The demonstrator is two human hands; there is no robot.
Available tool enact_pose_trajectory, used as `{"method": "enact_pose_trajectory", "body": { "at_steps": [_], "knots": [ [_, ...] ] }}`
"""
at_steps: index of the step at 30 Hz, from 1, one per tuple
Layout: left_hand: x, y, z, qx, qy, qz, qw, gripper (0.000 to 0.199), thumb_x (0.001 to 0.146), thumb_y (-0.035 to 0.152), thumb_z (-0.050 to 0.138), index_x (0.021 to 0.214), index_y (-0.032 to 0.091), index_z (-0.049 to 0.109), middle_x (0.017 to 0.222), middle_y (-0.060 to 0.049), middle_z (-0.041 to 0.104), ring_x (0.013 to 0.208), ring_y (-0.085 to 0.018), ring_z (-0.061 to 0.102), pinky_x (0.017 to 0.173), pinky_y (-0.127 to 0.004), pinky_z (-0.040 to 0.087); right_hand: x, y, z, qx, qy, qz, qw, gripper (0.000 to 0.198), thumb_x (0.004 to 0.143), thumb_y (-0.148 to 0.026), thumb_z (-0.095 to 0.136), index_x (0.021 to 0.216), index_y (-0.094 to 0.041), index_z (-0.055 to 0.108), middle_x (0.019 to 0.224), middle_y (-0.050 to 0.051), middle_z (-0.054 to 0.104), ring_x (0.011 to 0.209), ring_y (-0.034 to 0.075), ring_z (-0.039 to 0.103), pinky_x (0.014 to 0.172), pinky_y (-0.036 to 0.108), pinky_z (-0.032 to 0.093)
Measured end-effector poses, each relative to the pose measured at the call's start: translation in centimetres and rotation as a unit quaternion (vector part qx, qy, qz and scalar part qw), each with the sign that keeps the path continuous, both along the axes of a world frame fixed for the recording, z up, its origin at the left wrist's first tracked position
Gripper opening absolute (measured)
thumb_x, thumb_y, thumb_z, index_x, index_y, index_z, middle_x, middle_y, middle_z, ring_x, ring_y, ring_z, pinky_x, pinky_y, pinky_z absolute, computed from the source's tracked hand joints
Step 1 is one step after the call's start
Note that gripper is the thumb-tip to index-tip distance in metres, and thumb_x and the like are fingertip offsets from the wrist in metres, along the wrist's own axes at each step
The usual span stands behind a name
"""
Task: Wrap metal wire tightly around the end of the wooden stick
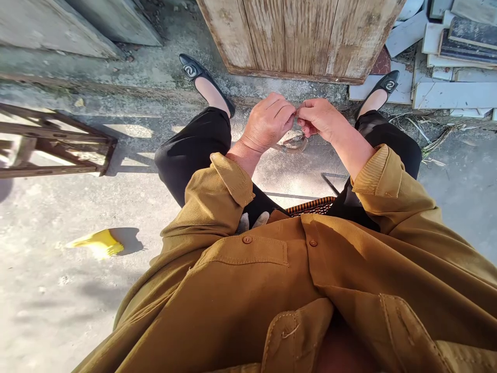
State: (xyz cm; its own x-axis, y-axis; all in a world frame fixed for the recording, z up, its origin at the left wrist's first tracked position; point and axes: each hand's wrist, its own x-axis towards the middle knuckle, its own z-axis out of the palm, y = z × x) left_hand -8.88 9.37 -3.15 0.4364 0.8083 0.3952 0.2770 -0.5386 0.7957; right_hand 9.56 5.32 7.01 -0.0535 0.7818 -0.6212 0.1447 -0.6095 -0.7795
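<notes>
Between my spread knees, my left hand (271, 119) and my right hand (319, 120) meet fingertip to fingertip. Both are closed in a pinch, and whatever lies between the fingers is too small and covered to name. Just under the fingers is a curved, brownish, loop-shaped piece (294, 147) with thin strands on it. Its upper part is hidden by my hands, and I cannot tell whether it hangs from them or lies on the ground.
A worn wooden panel (287, 39) stands ahead of my feet. Stacked tiles (446, 96) lie at upper right, with dry stalks (437, 142) below. To the left are a wooden stool (54, 137) and a yellow brush-like object (99, 242). An orange-and-black woven seat (312, 206) shows beneath me.
</notes>
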Motion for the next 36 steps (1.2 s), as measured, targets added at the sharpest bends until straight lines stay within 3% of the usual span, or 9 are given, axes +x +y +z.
{"method": "enact_pose_trajectory", "body": {
  "at_steps": [7, 12, 17, 20, 25, 32, 36],
  "knots": [
    [-0.1, -0.2, 0.0, 0.028, 0.082, 0.008, 0.996, 0.037, 0.114, 0.061, 0.050, 0.084, 0.043, 0.060, 0.078, -0.007, 0.067, 0.105, -0.032, 0.063, 0.099, -0.062, 0.056, 0.0, -0.2, -0.5, 0.077, -0.007, 0.037, 0.996, 0.033, 0.104, 0.000, 0.056, 0.080, -0.022, 0.055, 0.063, -0.005, 0.059, 0.049, 0.009, 0.053, 0.052, 0.023, 0.047],
    [0.3, -0.8, 0.3, 0.064, 0.082, 0.040, 0.994, 0.027, 0.110, 0.049, 0.058, 0.087, 0.037, 0.061, 0.088, -0.005, 0.074, 0.099, -0.028, 0.062, 0.092, -0.054, 0.058, 0.6, -0.3, -0.6, 0.162, -0.107, 0.114, 0.974, 0.030, 0.107, -0.006, 0.064, 0.085, -0.024, 0.056, 0.064, -0.005, 0.064, 0.059, 0.014, 0.066, 0.070, 0.027, 0.057],
    [0.6, -1.3, 0.5, 0.014, 0.056, 0.068, 0.996, 0.012, 0.097, 0.027, 0.065, 0.085, 0.031, 0.064, 0.085, -0.004, 0.075, 0.086, -0.023, 0.065, 0.084, -0.047, 0.059, 0.9, -0.3, -1.9, 0.246, -0.199, 0.158, 0.935, 0.018, 0.105, -0.009, 0.068, 0.094, -0.023, 0.062, 0.070, -0.003, 0.066, 0.079, 0.021, 0.079, 0.092, 0.033, 0.062],
    [0.7, -1.3, 0.3, -0.050, 0.047, 0.074, 0.995, 0.013, 0.096, 0.031, 0.071, 0.085, 0.030, 0.065, 0.085, -0.005, 0.077, 0.081, -0.024, 0.069, 0.078, -0.046, 0.061, 0.9, -0.2, -2.6, 0.276, -0.250, 0.169, 0.913, 0.018, 0.103, -0.008, 0.066, 0.095, -0.024, 0.063, 0.073, -0.001, 0.068, 0.090, 0.024, 0.081, 0.100, 0.035, 0.061],
    [0.5, -1.1, -0.1, -0.123, 0.022, 0.054, 0.991, 0.022, 0.102, 0.046, 0.073, 0.086, 0.032, 0.068, 0.082, -0.004, 0.079, 0.081, -0.028, 0.076, 0.073, -0.048, 0.064, 0.9, -0.2, -2.8, 0.289, -0.270, 0.153, 0.906, 0.019, 0.100, -0.009, 0.069, 0.094, -0.025, 0.062, 0.076, 0.001, 0.069, 0.101, 0.026, 0.081, 0.100, 0.035, 0.061],
    [0.5, -1.2, 1.1, -0.146, 0.007, 0.038, 0.989, 0.031, 0.101, 0.058, 0.070, 0.084, 0.033, 0.067, 0.081, -0.006, 0.079, 0.086, -0.031, 0.079, 0.077, -0.051, 0.066, 0.8, -0.5, -3.2, 0.260, -0.189, 0.112, 0.940, 0.015, 0.104, -0.013, 0.067, 0.097, -0.025, 0.061, 0.076, -0.002, 0.068, 0.074, 0.020, 0.078, 0.080, 0.031, 0.064],
    [0.5, -1.6, 1.9, -0.148, 0.010, 0.023, 0.989, 0.035, 0.104, 0.065, 0.063, 0.087, 0.035, 0.069, 0.075, -0.005, 0.074, 0.089, -0.032, 0.077, 0.078, -0.054, 0.063, 0.9, -0.5, -3.4, 0.252, -0.158, 0.102, 0.949, 0.019, 0.103, -0.016, 0.073, 0.092, -0.025, 0.060, 0.072, -0.002, 0.067, 0.070, 0.019, 0.076, 0.077, 0.030, 0.064]
  ]
}}
